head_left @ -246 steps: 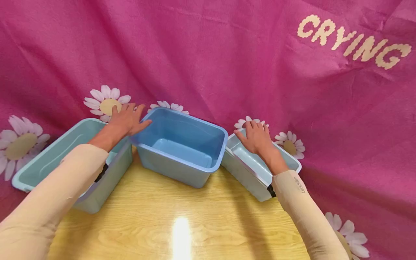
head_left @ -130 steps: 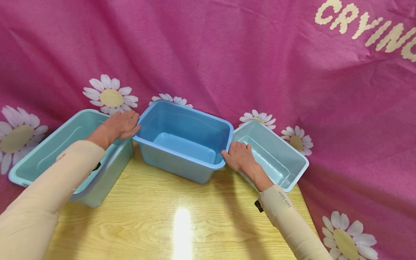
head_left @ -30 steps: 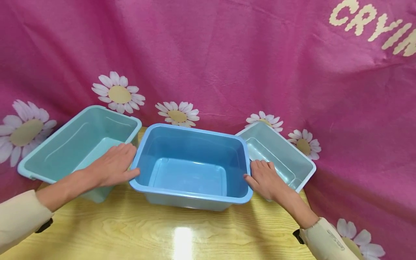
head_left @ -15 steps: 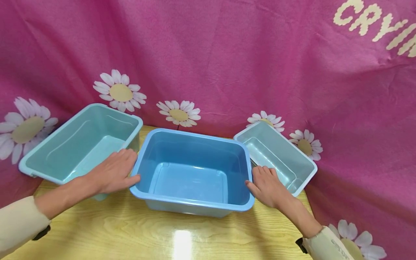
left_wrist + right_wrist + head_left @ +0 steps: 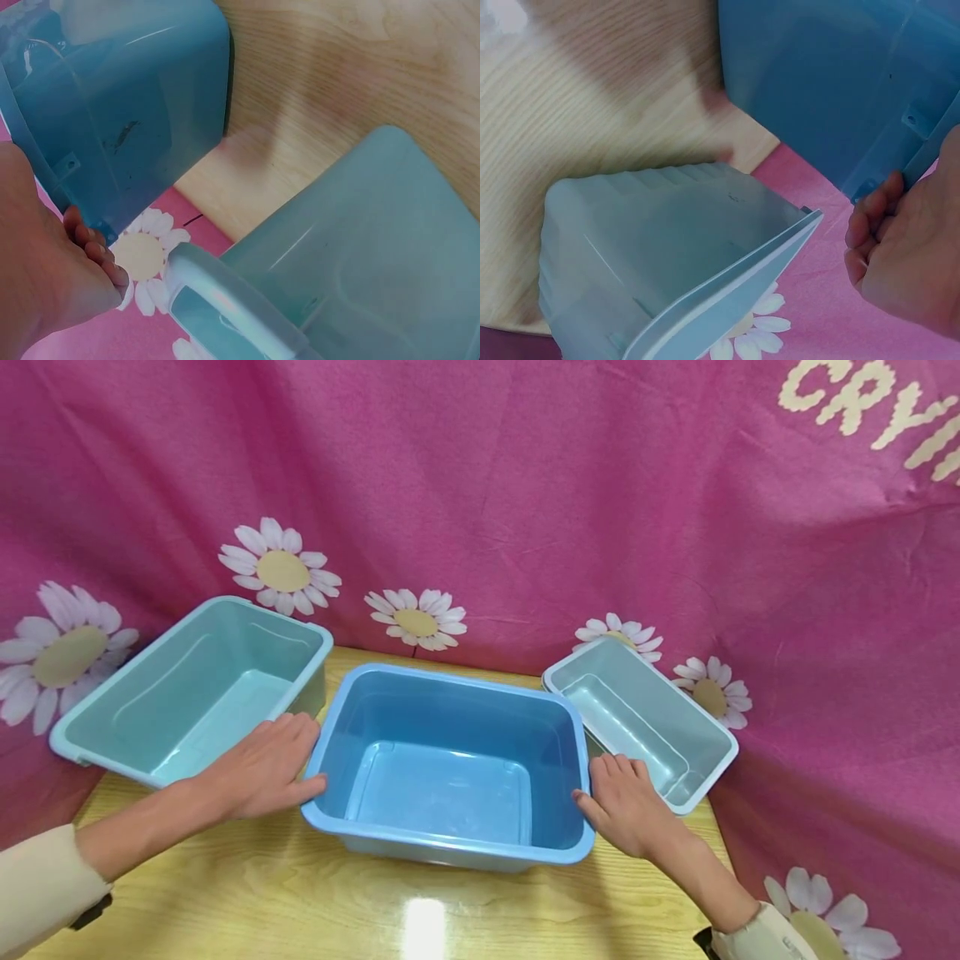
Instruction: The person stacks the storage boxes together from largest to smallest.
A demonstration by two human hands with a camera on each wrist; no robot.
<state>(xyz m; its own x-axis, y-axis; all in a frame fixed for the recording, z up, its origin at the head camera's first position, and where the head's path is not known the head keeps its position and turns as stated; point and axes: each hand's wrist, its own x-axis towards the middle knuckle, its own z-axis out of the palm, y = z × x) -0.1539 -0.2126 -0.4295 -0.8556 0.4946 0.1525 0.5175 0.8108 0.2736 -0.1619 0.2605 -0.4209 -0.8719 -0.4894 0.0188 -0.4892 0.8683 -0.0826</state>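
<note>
A blue plastic storage bin point(image 5: 442, 793) stands in the middle of the head view, open side up and with nothing inside. At its left end my left hand point(image 5: 273, 768) grips the rim, thumb on top; the left wrist view shows the fingers point(image 5: 94, 244) curled beneath the edge. My right hand point(image 5: 626, 802) holds the opposite end the same way, and its fingers point(image 5: 874, 214) are bent under the rim in the right wrist view. Left of it is a pale green bin point(image 5: 138, 693), partly behind my left forearm. A smaller grey-green bin point(image 5: 637, 710) sits at the right.
All three bins are on a light wooden table point(image 5: 300, 893). Behind them hangs a magenta cloth point(image 5: 487, 502) printed with white daisies and lettering. The side bins stand close to the blue bin's two ends.
Both hands came down from above the bins onto the blue bin's ends. The blue bin has moved away from the cloth, toward me, and turned squarer to me. The side bins stay put.
</note>
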